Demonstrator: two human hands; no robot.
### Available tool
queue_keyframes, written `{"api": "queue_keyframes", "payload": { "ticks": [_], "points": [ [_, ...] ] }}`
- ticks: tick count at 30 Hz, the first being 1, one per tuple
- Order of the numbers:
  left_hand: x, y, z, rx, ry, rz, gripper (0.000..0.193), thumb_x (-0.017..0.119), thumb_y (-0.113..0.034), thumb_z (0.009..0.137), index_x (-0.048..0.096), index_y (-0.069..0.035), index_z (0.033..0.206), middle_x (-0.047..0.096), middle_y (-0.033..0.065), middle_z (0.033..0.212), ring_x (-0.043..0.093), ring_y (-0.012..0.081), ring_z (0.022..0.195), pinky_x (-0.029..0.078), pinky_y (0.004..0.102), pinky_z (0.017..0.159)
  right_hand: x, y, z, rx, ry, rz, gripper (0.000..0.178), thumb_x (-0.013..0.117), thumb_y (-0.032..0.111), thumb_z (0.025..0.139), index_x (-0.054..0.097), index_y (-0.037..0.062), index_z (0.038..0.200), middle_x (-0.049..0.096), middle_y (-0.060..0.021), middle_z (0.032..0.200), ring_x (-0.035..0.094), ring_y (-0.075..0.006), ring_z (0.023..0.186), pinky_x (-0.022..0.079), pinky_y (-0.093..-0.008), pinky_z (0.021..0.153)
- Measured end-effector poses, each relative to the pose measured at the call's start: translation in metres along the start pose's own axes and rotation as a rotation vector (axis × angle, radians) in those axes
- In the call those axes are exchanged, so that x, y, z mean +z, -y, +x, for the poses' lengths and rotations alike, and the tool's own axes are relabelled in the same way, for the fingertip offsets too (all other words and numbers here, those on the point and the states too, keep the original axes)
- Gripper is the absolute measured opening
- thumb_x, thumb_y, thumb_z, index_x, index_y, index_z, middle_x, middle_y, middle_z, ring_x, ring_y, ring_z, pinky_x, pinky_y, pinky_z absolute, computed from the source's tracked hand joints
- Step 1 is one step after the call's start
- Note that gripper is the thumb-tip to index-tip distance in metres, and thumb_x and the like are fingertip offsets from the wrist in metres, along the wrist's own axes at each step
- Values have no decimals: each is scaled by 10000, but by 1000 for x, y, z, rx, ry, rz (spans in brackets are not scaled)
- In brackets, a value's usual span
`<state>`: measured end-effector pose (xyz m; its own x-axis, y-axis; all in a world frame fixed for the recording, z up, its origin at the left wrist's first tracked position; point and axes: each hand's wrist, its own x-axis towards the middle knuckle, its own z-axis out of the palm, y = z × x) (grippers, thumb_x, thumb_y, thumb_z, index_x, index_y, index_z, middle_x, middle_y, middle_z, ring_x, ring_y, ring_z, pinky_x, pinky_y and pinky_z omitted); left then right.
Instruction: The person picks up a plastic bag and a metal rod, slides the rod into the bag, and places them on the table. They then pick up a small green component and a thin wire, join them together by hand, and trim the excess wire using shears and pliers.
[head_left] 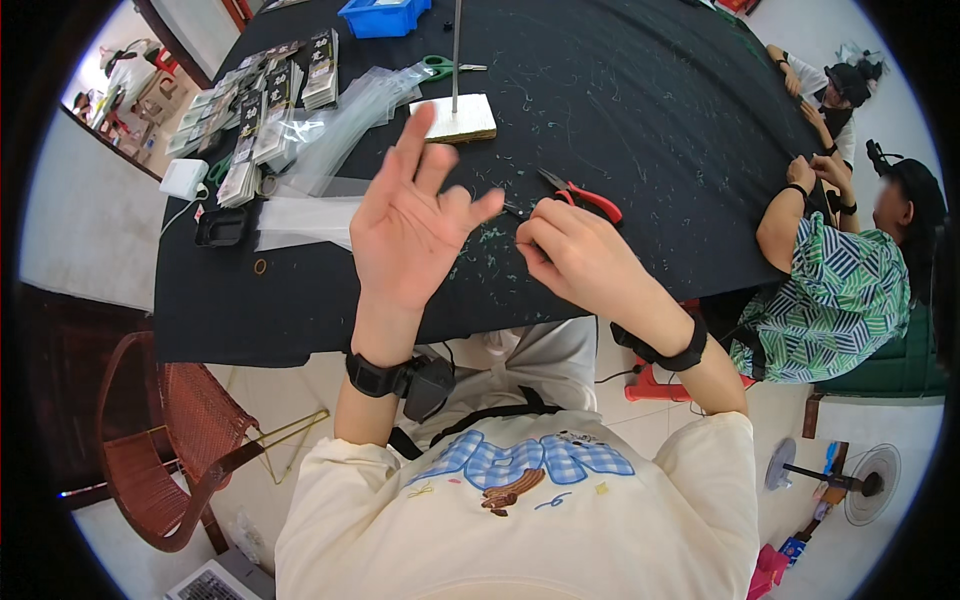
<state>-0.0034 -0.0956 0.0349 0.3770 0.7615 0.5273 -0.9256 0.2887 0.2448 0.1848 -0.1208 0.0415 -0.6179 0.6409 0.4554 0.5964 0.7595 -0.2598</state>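
My left hand (pixel 410 225) is raised over the near part of the black-covered table, palm showing and fingers spread, with nothing in it. To its right, my right hand (pixel 580 250) is closed, thumb and fingers pressed together. Whatever it may pinch is hidden or too small to make out. Just beyond the right hand lie pliers (pixel 598 202) with red handles. Farther off, a white block (pixel 468 120) holds an upright metal rod (pixel 457 50). Green-handled scissors (pixel 440 68) rest behind that block. Clear plastic sleeves (pixel 345 140) spread out left of it, partly behind my left hand.
Stacks of printed packets (pixel 320 72) cover the table's left side, near a white device (pixel 184 178) and a black tray (pixel 224 228). A blue bin (pixel 385 18) stands at the far edge. Green scraps litter the black cloth (pixel 650 130). Co-workers (pixel 840 270) sit along the right.
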Motion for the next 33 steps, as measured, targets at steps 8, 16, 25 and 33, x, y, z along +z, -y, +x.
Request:
{"api": "queue_keyframes", "payload": {
  "ticks": [8, 16, 25, 33],
  "points": [
    [31, 14, -5, -342, -148, 1333, 212, 542, -78, 824, 577, -26, 1027, 572, 25, 841, 418, 69, 467, 297, 197, 408, -15, -14, 1, 234, 312, 558, 101, 604, 72, 752, 543, -7, 743, 526, -75, 738, 536, -180, 629, 434, -276, 555],
    [34, 12, 0, -313, 132, 1733, 138, 583, -14, 738, 601, -49, 870, 556, 32, 789, 420, 98, 488, 318, 229, 429, -24, -36, 0, 502, 569, 957, 207, 596, 223, 828, 629, 24, 875, 528, 29, 652, 448, -52, 601, 359, -208, 544],
    [27, 18, 0, -295, 210, 1858, 132, 599, -16, 717, 568, -44, 843, 564, 64, 788, 488, 181, 564, 388, 282, 500, -15, -46, -5, 581, 560, 1156, 222, 613, 236, 815, 632, 24, 880, 509, 49, 647, 393, -24, 568, 299, -182, 506],
    [14, 21, 1, -254, 255, 1848, 127, 619, -19, 724, 575, -44, 841, 544, 44, 719, 449, 117, 486, 347, 240, 430, -7, -52, -9, 635, 584, 1311, 210, 623, 197, 801, 627, -5, 860, 513, 35, 648, 374, -37, 549, 300, -181, 496]
  ]
}}
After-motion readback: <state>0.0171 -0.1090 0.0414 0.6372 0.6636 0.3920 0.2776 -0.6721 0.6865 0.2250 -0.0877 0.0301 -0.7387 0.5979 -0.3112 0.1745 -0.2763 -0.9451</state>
